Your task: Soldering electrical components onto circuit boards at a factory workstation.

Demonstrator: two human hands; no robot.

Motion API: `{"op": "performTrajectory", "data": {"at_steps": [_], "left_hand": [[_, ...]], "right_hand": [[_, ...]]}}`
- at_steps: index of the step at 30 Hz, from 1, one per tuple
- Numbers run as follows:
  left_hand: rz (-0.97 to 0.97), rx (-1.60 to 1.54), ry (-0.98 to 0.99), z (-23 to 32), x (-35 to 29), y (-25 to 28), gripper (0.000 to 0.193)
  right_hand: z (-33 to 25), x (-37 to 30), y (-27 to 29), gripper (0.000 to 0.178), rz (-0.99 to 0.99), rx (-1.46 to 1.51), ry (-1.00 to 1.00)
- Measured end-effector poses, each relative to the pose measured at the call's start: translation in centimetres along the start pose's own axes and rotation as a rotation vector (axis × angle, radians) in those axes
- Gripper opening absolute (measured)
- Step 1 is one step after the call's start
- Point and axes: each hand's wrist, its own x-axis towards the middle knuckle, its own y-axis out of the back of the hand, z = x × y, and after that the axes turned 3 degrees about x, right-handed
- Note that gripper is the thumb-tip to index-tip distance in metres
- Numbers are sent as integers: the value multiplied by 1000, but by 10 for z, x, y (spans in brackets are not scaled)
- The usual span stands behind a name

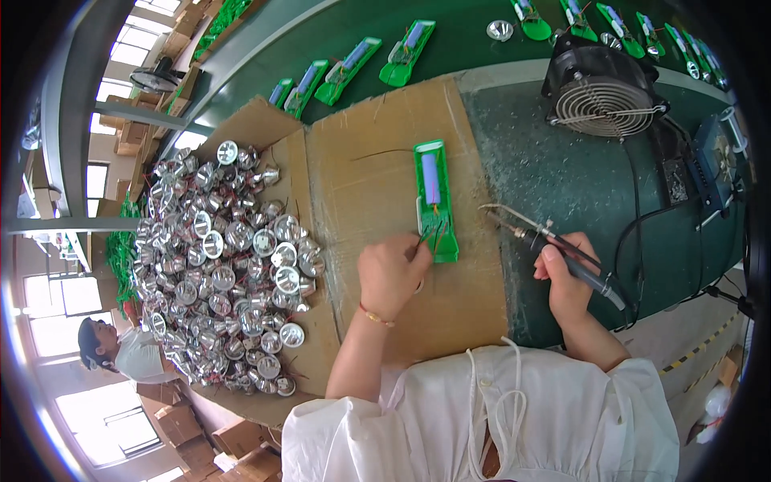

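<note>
Two hands work at one green housing (446,207), which lies on the right part of the cardboard sheet (361,193). The fingers of the left hand (391,273) are pressed together, apparently pinching thin wires (440,233) at the housing's lower end, below the lavender cell (430,173). The fingers of the right hand (566,273) are closed around the soldering iron (577,269) — its tip is apart from the housing, pointing toward it.

Step in hand, as judged: wire positioning for a soldered joint. The next move likely calls for a steady left pinch and a leftward approach of the tip, clear of the left fingers.

Clearances: the sheet's right edge lies between housing and iron. Beyond it, the dark green surface (522,161) gives open room up to the fan (606,104). Heaped reflectors (241,233) limit movement at left — the looped cable (617,253) does so at right.
</note>
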Motion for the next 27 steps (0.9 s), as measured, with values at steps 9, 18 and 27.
{"op": "performTrajectory", "data": {"at_steps": [9, 18, 27], "left_hand": [[210, 128, -71, 70, 231, -3, 37], [98, 296, 75, 14, 234, 12, 39], [290, 228, -54, 18, 30, 16, 56]], "right_hand": [[11, 0, -3, 13, 18, -59, -48], [12, 6, -9, 14, 6, -19, -90], [7, 3, -8, 11, 53, -74, -84]]}}
